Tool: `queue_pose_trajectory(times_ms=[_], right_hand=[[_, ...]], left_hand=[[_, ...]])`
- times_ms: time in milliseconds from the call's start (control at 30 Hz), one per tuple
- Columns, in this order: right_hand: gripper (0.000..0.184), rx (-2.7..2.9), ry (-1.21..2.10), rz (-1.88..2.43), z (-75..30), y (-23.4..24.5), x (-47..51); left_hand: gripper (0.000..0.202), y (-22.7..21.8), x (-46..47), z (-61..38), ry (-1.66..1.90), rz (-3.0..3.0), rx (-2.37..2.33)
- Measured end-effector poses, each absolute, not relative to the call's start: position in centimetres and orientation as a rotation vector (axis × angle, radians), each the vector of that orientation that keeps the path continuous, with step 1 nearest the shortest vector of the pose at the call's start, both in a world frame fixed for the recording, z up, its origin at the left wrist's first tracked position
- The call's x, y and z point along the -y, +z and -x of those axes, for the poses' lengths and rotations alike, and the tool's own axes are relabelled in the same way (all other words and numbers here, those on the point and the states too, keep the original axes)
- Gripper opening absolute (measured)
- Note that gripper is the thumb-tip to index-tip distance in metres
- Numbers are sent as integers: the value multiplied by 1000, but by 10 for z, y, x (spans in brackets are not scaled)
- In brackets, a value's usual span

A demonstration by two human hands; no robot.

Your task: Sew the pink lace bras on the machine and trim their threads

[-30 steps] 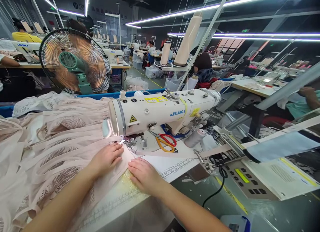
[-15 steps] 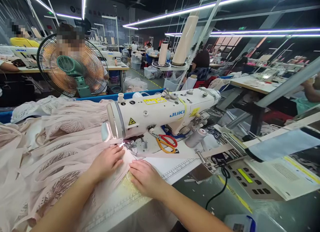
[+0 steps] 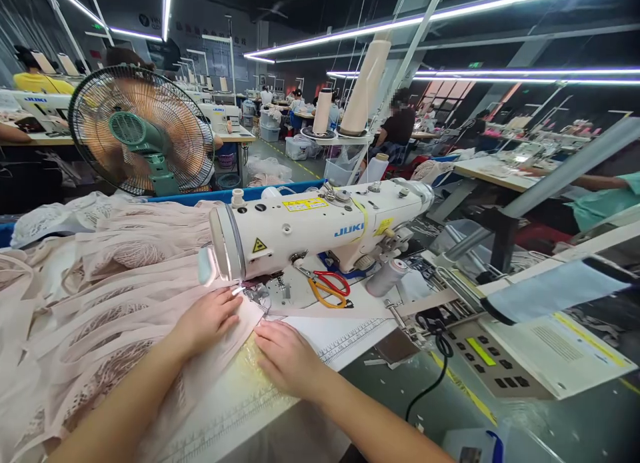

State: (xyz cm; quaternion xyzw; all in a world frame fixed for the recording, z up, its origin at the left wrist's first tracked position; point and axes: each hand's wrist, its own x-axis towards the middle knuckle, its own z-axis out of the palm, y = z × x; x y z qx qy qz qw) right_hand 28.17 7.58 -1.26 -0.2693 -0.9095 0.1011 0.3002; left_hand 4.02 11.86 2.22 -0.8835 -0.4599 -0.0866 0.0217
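A white JUKI sewing machine (image 3: 300, 226) stands in front of me, with pale pink fabric (image 3: 245, 323) under its needle end. My left hand (image 3: 213, 316) lies on this fabric, fingers stretched out and fingertips close to the presser foot (image 3: 257, 293). On the fabric's right edge rests my right hand (image 3: 285, 353), its fingers extended and side by side; the thumb is partly hidden. Beneath that hand is a yellowish patch (image 3: 253, 363) on the table. A heap of pink lace garments (image 3: 115, 303) spreads to the left of my left hand.
Snips with red and orange handles (image 3: 330, 290) lie on the machine bed, near a grey thread spool (image 3: 387, 278). A control box (image 3: 500, 363) sits at the right. Beyond the machine are thread cones (image 3: 367, 83), a large fan (image 3: 140, 130) and people at other machines.
My view has shifted slightly, so the machine appears a little further left. Both hands stay at nearly the same place on the fabric beside the needle end.
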Motion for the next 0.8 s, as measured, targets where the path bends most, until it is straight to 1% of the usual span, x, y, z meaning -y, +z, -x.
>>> queue_pose_trajectory(times_ms=[267, 433, 567, 800], right_hand=[[29, 2379, 249, 703, -281, -13, -79], [29, 2371, 281, 700, -281, -7, -79], [30, 2378, 304, 706, -282, -5, -78], [29, 2364, 306, 719, -283, -8, -79]], left_hand=[[31, 36, -115, -49, -297, 2748, 1322], [36, 26, -84, -67, -234, 2747, 1223], [31, 16, -77, -66, -218, 2676, 1174], [32, 26, -92, -54, -147, 2661, 1121]])
